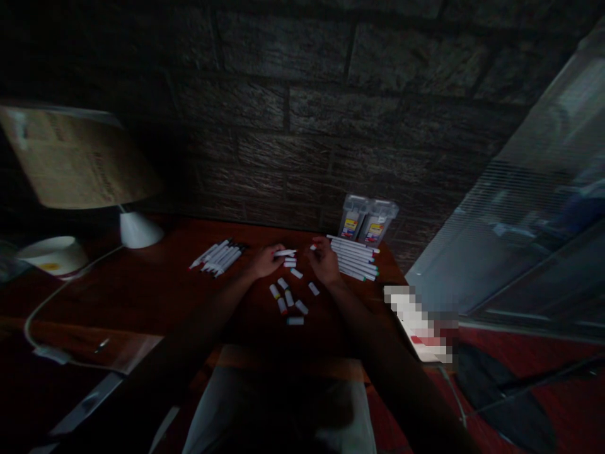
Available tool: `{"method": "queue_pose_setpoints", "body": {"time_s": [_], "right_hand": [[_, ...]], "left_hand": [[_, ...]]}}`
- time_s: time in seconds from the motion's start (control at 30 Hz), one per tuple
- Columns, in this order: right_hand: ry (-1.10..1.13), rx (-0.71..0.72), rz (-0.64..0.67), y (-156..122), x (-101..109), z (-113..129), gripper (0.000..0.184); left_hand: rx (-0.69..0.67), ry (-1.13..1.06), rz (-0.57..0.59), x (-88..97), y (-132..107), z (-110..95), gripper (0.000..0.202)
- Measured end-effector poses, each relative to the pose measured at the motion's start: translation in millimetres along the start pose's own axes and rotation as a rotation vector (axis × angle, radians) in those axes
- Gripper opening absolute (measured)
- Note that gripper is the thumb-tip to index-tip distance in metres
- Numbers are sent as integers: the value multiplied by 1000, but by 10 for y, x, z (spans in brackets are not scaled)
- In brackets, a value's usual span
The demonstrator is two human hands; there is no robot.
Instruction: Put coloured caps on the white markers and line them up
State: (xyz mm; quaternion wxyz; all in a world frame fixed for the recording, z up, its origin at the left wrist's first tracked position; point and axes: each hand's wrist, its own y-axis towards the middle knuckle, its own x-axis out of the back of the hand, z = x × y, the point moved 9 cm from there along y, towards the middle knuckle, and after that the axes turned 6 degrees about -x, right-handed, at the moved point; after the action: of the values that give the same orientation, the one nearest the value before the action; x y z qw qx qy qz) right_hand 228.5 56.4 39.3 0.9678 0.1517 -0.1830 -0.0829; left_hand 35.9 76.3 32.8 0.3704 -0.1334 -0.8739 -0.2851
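The person's left hand [267, 261] grasps a slim white marker pen [285, 252]; the right hand [325, 261] pinches a small white piece [312, 247], too dim to identify. Toward six o'clock lie short white cylindrical pieces with coloured bands [289, 298]. At three o'clock, just beside the right hand, a row of white markers [352, 259] lies before clear plastic cases [377, 222]. At nine o'clock are a pile of white markers [221, 256] and a white round cup [54, 255]; at ten, a brown-shaded lamp [80, 164]. Pixelation hides a bright object [416, 321] at four o'clock
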Motion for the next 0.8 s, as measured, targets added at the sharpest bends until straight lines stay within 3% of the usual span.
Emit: {"method": "queue_pose_setpoints", "body": {"time_s": [0.23,0.6,0.8], "right_hand": [[32,49,9,-28,38,112,27],[101,-17,78,-39,-59,83,27],[14,26,103,-66,-65,163,25]], "left_hand": [[-15,9,-8,-11,-2,32,20],[-46,-9,23,-7,-14,-45,22],[-83,-34,29,-16,-21,-112,22]]}}
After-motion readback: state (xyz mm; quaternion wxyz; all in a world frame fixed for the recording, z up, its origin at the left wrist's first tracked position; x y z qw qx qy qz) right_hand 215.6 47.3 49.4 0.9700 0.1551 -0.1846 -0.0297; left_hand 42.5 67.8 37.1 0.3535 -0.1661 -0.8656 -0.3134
